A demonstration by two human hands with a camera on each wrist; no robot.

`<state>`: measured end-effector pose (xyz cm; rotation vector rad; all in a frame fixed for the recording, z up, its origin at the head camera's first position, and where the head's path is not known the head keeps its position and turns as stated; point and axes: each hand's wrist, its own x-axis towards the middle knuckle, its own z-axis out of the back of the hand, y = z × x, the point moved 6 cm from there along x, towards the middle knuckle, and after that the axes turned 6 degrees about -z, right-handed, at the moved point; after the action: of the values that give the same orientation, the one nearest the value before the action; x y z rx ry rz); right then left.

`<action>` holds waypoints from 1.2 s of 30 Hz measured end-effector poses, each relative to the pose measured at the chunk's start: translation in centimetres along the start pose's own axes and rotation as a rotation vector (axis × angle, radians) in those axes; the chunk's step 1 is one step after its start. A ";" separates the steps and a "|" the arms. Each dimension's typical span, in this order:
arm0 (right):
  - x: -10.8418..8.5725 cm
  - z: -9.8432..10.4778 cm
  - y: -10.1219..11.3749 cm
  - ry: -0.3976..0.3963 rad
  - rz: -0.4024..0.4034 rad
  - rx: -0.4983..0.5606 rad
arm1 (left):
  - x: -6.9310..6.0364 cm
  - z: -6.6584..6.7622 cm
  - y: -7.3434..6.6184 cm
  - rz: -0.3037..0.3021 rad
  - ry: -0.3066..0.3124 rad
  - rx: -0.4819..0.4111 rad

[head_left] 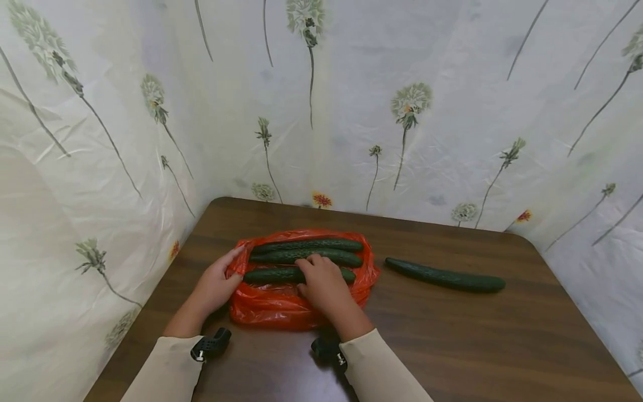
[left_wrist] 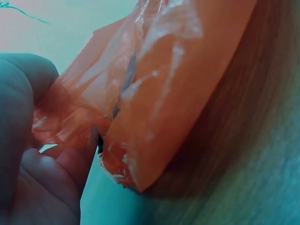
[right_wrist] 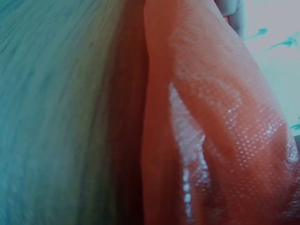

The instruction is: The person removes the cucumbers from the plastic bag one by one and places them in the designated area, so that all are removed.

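Observation:
An open red plastic bag [head_left: 276, 317] lies on the table with three dark green cucumbers side by side in its mouth. My right hand [head_left: 326, 285] grips the nearest cucumber [head_left: 271, 275] around its middle, fingers over the top and thumb on the near side. Behind it lie the middle cucumber [head_left: 283, 256] and the far cucumber [head_left: 311, 244]. At the bag's left edge my left hand [head_left: 216, 286] pinches the plastic; the left wrist view shows the thin bag [left_wrist: 187, 93] between thumb and fingers. In the right wrist view the bag [right_wrist: 211, 117] hides most of the hand.
Right of the bag, a single cucumber [head_left: 444, 276] lies on the brown wooden table [head_left: 477, 340]. A pale curtain [head_left: 351, 111] with a dandelion print hangs behind the table and along its sides.

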<state>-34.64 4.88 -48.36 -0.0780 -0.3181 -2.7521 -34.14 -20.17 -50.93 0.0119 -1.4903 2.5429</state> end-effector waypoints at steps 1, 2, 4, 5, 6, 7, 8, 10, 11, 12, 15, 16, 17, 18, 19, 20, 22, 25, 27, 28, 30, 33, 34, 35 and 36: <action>0.0 -0.1 0.0 -0.005 0.004 -0.002 | 0.0 0.0 0.1 0.007 -0.003 0.001; -0.1 -0.1 0.0 -0.009 0.006 -0.003 | 0.0 0.0 0.1 0.007 -0.004 0.003; -0.1 -0.2 0.0 -0.020 0.008 -0.002 | -0.1 0.0 0.1 0.008 -0.001 0.005; -0.2 -0.2 0.0 -0.025 0.009 -0.001 | -0.1 0.0 0.1 0.015 -0.001 0.002; -0.2 -0.2 0.0 -0.032 0.010 -0.001 | -0.1 0.0 0.1 0.016 0.000 0.003; -0.2 -0.2 0.0 -0.037 0.010 -0.003 | -0.1 0.0 0.1 0.016 0.001 0.002; -0.2 -0.2 -0.1 -0.042 0.010 -0.005 | -0.1 0.0 0.1 0.016 0.001 0.004; -0.1 -0.2 -0.1 -0.053 0.009 -0.012 | -0.1 0.0 0.1 0.011 -0.002 0.006; -0.1 -0.2 -0.1 -0.062 0.011 -0.016 | 0.0 0.1 0.0 0.006 -0.004 0.009; 0.0 -0.1 -0.2 -0.069 0.011 -0.018 | 0.0 0.1 0.0 0.003 -0.006 0.009; 0.2 -0.1 -0.3 -0.084 0.015 -0.020 | 0.2 0.2 -0.1 -0.010 -0.016 0.009; 0.2 0.0 -0.3 -0.088 0.016 -0.019 | 0.3 0.2 -0.1 -0.011 -0.019 0.008; 0.3 0.0 -0.4 -0.091 0.014 -0.014 | 0.3 0.2 -0.2 -0.015 -0.018 0.009; 0.3 -0.1 -0.4 -0.090 0.011 -0.009 | 0.3 0.2 -0.2 -0.014 -0.019 0.005; 0.3 -0.1 -0.5 -0.090 0.007 -0.005 | 0.3 0.2 -0.2 -0.014 -0.021 0.003; 0.3 -0.1 -0.5 -0.091 0.002 -0.002 | 0.3 0.2 -0.2 -0.012 -0.021 0.000; 0.2 -0.2 -0.6 -0.089 -0.010 0.001 | 0.3 0.1 -0.2 -0.009 -0.021 0.000; 0.1 -0.3 -0.6 -0.086 -0.022 -0.005 | 0.3 0.1 -0.2 -0.006 -0.019 0.002; 0.1 -0.3 -0.6 -0.087 -0.021 -0.010 | 0.2 0.1 -0.2 -0.005 -0.018 0.002; 0.0 -0.3 -0.6 -0.087 -0.020 -0.013 | 0.2 0.1 -0.2 -0.005 -0.017 0.000; -0.1 -0.3 -0.5 -0.089 -0.014 -0.018 | 0.2 0.1 -0.1 -0.007 -0.015 -0.008; -0.2 -0.4 -0.5 -0.090 -0.006 -0.023 | 0.1 0.1 0.1 0.000 -0.012 -0.024; -0.3 -0.4 -0.4 -0.092 -0.003 -0.024 | 0.1 0.0 0.2 0.002 -0.008 -0.025; -0.3 -0.4 -0.4 -0.095 0.001 -0.024 | 0.1 0.0 0.3 0.006 -0.006 -0.026; -0.4 -0.4 -0.4 -0.098 0.004 -0.023 | 0.1 0.0 0.4 0.010 -0.003 -0.026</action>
<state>-34.43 5.30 -48.87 -0.2197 -0.3123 -2.7538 -34.26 -20.28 -51.25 0.0050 -1.5286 2.5314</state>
